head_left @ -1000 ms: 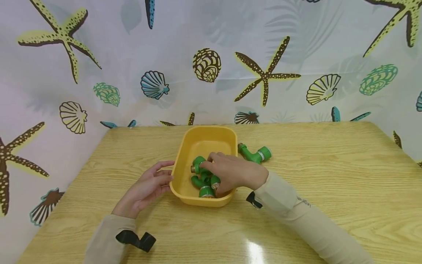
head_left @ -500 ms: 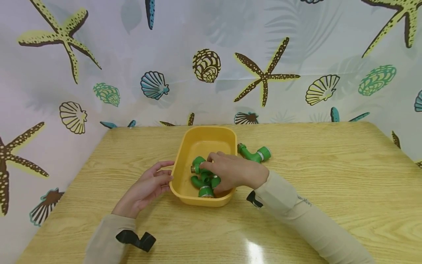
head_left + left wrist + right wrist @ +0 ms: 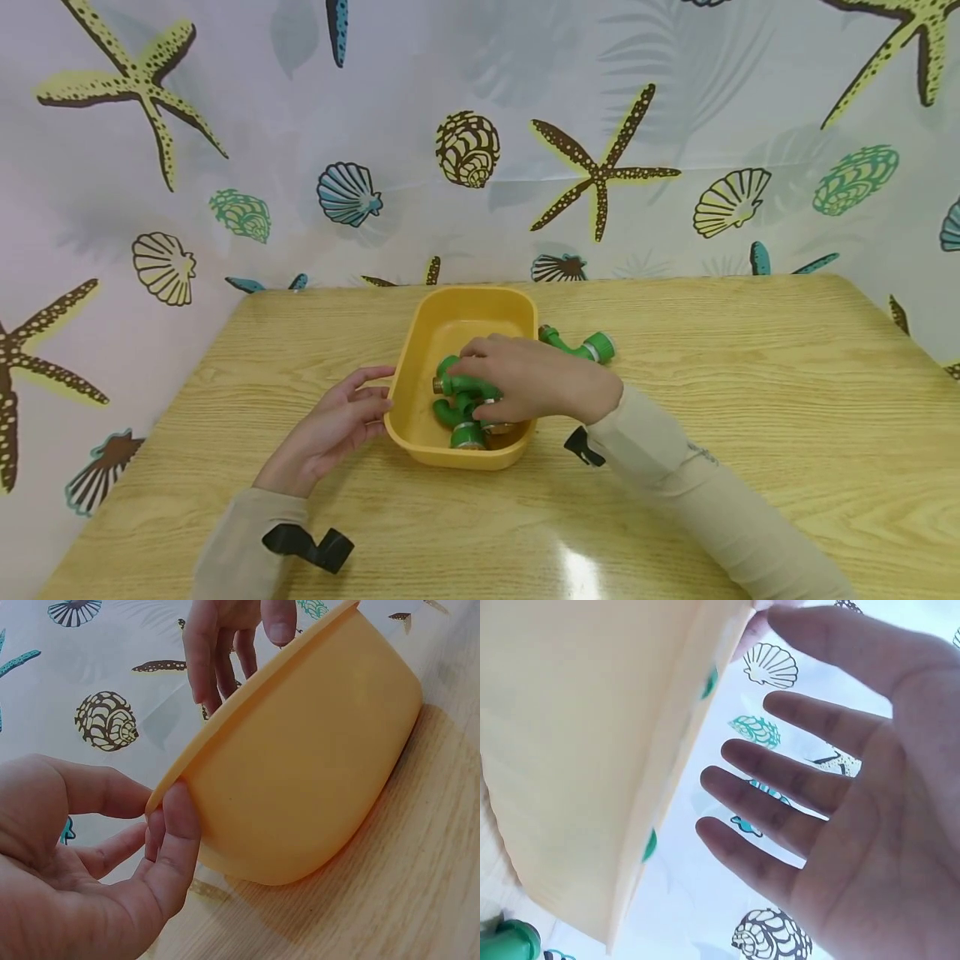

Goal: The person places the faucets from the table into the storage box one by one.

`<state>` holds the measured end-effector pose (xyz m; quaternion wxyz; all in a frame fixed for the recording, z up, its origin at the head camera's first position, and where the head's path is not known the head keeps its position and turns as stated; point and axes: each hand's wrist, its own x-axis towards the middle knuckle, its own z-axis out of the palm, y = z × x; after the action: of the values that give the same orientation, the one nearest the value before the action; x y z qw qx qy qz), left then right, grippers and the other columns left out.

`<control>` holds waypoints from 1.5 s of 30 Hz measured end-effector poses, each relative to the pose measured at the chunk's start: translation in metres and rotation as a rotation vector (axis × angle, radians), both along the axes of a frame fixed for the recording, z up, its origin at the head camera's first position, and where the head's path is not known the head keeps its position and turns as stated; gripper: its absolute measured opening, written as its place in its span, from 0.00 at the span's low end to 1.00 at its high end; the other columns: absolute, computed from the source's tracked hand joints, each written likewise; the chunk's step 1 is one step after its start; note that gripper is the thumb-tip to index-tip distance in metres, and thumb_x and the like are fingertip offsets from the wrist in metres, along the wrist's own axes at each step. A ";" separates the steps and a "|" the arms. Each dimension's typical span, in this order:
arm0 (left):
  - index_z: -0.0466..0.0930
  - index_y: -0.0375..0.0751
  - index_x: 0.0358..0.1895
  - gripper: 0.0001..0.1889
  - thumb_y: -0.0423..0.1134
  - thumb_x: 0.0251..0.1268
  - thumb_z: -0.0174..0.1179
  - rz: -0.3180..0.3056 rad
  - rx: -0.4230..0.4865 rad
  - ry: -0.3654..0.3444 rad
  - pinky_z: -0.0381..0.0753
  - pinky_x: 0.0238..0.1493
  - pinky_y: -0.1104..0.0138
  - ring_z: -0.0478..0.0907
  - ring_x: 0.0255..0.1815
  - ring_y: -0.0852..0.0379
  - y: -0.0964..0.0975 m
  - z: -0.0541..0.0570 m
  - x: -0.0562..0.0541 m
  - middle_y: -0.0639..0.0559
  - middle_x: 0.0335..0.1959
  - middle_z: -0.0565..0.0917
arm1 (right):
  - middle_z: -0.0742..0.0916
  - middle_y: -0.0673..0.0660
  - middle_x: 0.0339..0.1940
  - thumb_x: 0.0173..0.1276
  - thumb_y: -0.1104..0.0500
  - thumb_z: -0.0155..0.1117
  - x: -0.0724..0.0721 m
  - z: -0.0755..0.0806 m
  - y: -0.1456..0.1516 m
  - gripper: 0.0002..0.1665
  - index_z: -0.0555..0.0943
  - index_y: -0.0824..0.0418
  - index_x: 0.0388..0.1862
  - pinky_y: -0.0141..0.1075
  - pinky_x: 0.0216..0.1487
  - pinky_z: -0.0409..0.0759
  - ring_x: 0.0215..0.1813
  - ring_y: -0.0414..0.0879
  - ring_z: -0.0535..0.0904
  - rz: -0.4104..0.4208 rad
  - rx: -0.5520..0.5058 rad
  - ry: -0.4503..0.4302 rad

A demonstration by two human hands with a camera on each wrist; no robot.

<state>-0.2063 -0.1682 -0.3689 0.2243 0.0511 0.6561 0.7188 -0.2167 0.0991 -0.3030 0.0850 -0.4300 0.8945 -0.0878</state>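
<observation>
A yellow plastic basin (image 3: 450, 457) stands on the table with several green pipe fittings (image 3: 467, 435) in it, some with brass threads. My left hand (image 3: 341, 425) pinches the basin's left rim; in the left wrist view, fingers (image 3: 178, 840) press the outer wall just under the lip. Over the basin's right side hovers my right hand (image 3: 536, 375). The right wrist view shows this hand (image 3: 870, 802) with its fingers spread and nothing in the palm. From the head, it partly covers the fittings beneath.
Outside the basin, by its right wall, lies a green branched pipe fitting (image 3: 592, 347), its near part hidden behind my right hand. The wooden table (image 3: 750, 375) ends at a seashell-patterned curtain (image 3: 420, 75). Black straps are on both wrists.
My right hand has lifted a little and let go of a green fitting with a brass end, which now lies in the basin. My left hand stays at the rim.
</observation>
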 end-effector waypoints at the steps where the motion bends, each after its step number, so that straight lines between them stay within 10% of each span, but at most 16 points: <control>1: 0.52 0.30 0.70 0.28 0.24 0.69 0.47 0.000 -0.002 0.000 0.79 0.43 0.65 0.78 0.42 0.54 0.000 0.000 0.000 0.44 0.46 0.74 | 0.73 0.60 0.65 0.66 0.52 0.66 0.000 0.001 0.001 0.32 0.72 0.59 0.67 0.46 0.60 0.72 0.62 0.54 0.71 -0.002 -0.004 0.004; 23: 0.52 0.29 0.70 0.28 0.25 0.69 0.47 0.003 -0.008 0.000 0.80 0.44 0.65 0.78 0.42 0.55 0.000 -0.002 -0.001 0.43 0.47 0.74 | 0.72 0.62 0.67 0.62 0.46 0.69 -0.002 0.009 0.026 0.36 0.73 0.60 0.66 0.52 0.62 0.67 0.67 0.58 0.67 -0.029 -0.078 0.189; 45: 0.52 0.31 0.71 0.28 0.26 0.70 0.48 0.007 -0.009 -0.013 0.80 0.45 0.64 0.78 0.44 0.53 -0.001 -0.002 -0.002 0.40 0.49 0.74 | 0.72 0.63 0.68 0.62 0.47 0.69 -0.006 0.008 0.061 0.37 0.72 0.61 0.67 0.56 0.64 0.65 0.68 0.61 0.65 -0.149 -0.096 0.196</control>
<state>-0.2080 -0.1696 -0.3705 0.2261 0.0431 0.6581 0.7169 -0.2230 0.1601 -0.2953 -0.0302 -0.3725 0.9228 -0.0940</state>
